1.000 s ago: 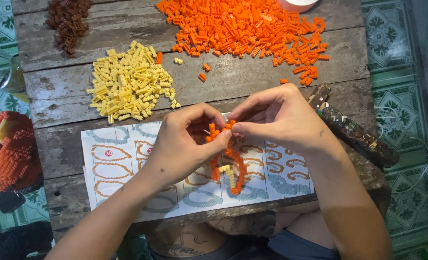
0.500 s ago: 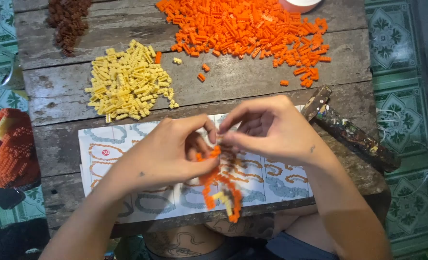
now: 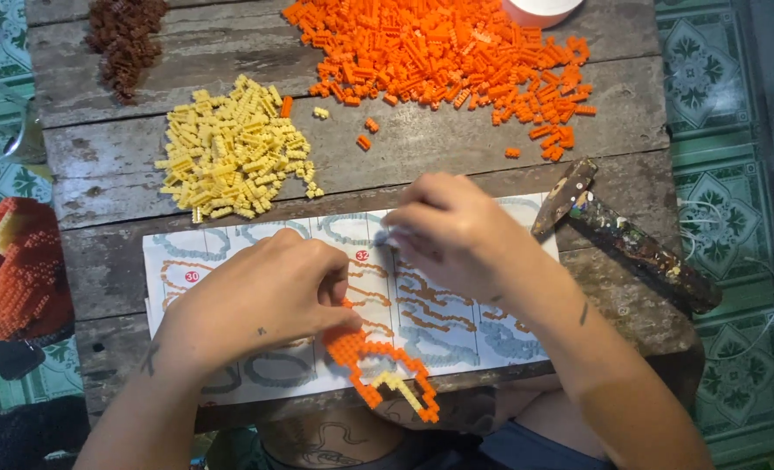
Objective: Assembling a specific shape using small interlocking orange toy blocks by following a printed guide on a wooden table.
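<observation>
Right hand [image 3: 452,231] lifted off brick strip [image 3: 385,370]; left hand [image 3: 261,300] keeps hold.

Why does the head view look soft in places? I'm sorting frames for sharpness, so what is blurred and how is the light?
In the head view the right hand is motion-smeared at the fingertips, while the left hand, the yellow brick pile and the orange brick pile stay crisp; light is soft and even, with no hard shadows or glare on the wooden table.
</observation>
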